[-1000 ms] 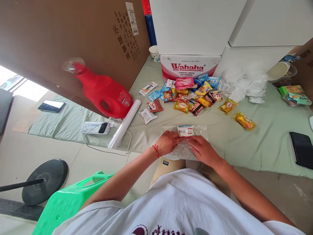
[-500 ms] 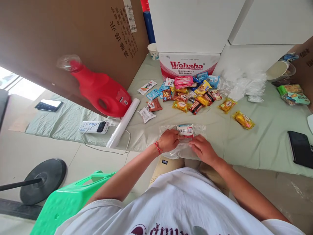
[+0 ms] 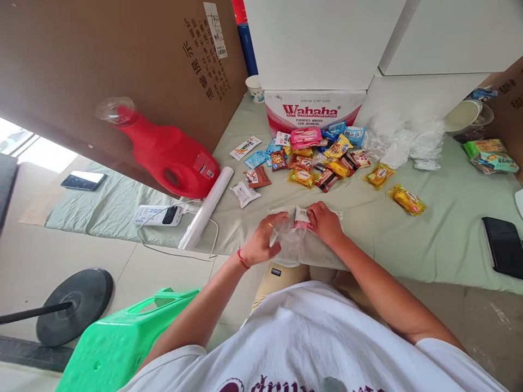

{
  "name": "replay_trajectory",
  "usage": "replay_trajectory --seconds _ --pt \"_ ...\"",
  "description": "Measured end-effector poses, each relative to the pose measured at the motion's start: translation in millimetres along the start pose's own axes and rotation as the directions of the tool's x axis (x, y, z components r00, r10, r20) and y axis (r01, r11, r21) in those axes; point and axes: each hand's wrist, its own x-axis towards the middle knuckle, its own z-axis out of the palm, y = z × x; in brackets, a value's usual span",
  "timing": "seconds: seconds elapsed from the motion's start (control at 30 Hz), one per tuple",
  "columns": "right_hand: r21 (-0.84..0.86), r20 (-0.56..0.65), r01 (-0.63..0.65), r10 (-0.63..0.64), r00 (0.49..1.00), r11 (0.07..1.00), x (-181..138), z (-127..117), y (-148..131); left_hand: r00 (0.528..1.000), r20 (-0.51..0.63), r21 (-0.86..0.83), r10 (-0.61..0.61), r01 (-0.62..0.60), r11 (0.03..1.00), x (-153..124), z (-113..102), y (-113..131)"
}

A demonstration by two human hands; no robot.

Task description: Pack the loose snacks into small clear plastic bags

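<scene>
The clear bag (image 3: 291, 245) holds one snack packet (image 3: 301, 216). The left hand (image 3: 265, 242) grips the bag, and the right hand (image 3: 326, 222) pinches the packet. Earlier both lay flat on it.

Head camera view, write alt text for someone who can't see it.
A person's left hand grips a clear plastic bag while the right hand holds a snack packet against it, on a green sheet. Beyond lie a pile of wrapped snacks and a red jug.

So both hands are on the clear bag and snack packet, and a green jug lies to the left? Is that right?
No: the head view shows the jug is red, not green. The rest holds: left hand and right hand are on the clear bag and snack packet.
</scene>
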Motion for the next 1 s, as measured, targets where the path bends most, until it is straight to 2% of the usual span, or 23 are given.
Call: replay_trajectory --seconds 0.07,0.13,0.2,0.23,0.27,0.3,0.37,0.4,0.43,0.5,0.6,0.7,0.77,0.87,0.93,1.0 --pt "-0.034 0.006 -0.002 0.002 1.000 0.999 -2.3 -1.3 -1.4 0.996 -0.002 0.206 0.095 -0.092 0.974 -9.1 11.8 2.6" --pt "-0.062 0.016 -0.006 0.007 1.000 0.998 -2.8 -2.1 -2.2 0.993 -0.028 0.303 0.118 -0.104 0.947 -9.7 24.5 2.7" --pt "-0.078 0.035 -0.010 0.013 0.999 0.997 -2.1 -2.1 -2.1 0.986 -0.159 0.265 0.044 0.000 0.964 -2.2 30.6 -1.5" --pt "-0.079 0.046 -0.009 0.013 0.999 0.997 -1.7 -2.0 -1.7 0.967 -0.252 0.206 -0.039 0.093 0.974 3.8 29.9 -5.4" --pt "-0.076 0.056 -0.007 0.011 0.998 0.997 -1.3 -1.8 -1.2 0.929 -0.336 0.133 -0.154 0.209 0.969 10.8 26.8 -10.4" --pt "-0.072 0.063 -0.002 0.007 0.998 0.997 -1.2 -1.5 -0.8 0.872 -0.396 0.061 -0.288 0.338 0.939 18.0 21.7 -16.2" --pt "-0.060 0.066 0.005 -0.001 0.998 0.998 -1.3 -1.2 -0.2 0.729 -0.443 -0.018 -0.523 0.576 0.818 30.5 8.6 -28.6" --pt "-0.055 0.063 0.004 -0.001 0.998 0.998 -1.5 -1.1 -0.2 0.665 -0.456 -0.013 -0.592 0.660 0.751 34.6 2.2 -34.2" --pt "-0.050 0.058 0.000 0.003 0.998 0.999 -1.8 -1.1 -0.4 0.621 -0.478 0.015 -0.621 0.713 0.701 36.7 -3.3 -39.0" --pt "-0.039 0.052 -0.011 0.013 0.999 0.999 -2.4 -1.0 -1.2 0.578 -0.565 0.080 -0.589 0.749 0.658 34.8 -9.6 -44.4" --pt "-0.024 0.058 -0.020 0.022 0.998 1.000 -2.5 -0.7 -2.0 0.576 -0.643 0.112 -0.504 0.722 0.682 23.2 -5.6 -41.6" --pt "0.006 0.052 -0.028 0.028 0.998 1.000 -1.4 -0.4 -0.9 0.650 -0.584 0.154 -0.487 0.677 0.719 19.1 11.1 -31.0" --pt "0.061 0.037 -0.020 0.018 0.999 0.998 -0.5 -0.4 1.6 0.684 -0.542 0.184 -0.488 0.663 0.725 26.4 24.6 -26.2" --pt "0.175 0.010 0.005 -0.007 1.000 0.985 0.1 -1.2 8.0 0.668 -0.559 0.160 -0.492 0.669 0.726 45.3 39.7 -28.2" --pt "0.237 0.005 0.006 -0.007 1.000 0.971 -0.6 -1.9 14.1 0.653 -0.600 0.148 -0.462 0.658 0.738 55.0 44.0 -33.8" --pt "0.271 0.010 -0.005 0.003 1.000 0.963 -2.2 -2.4 20.6 0.658 -0.614 0.167 -0.435 0.647 0.744 59.1 44.5 -38.9"
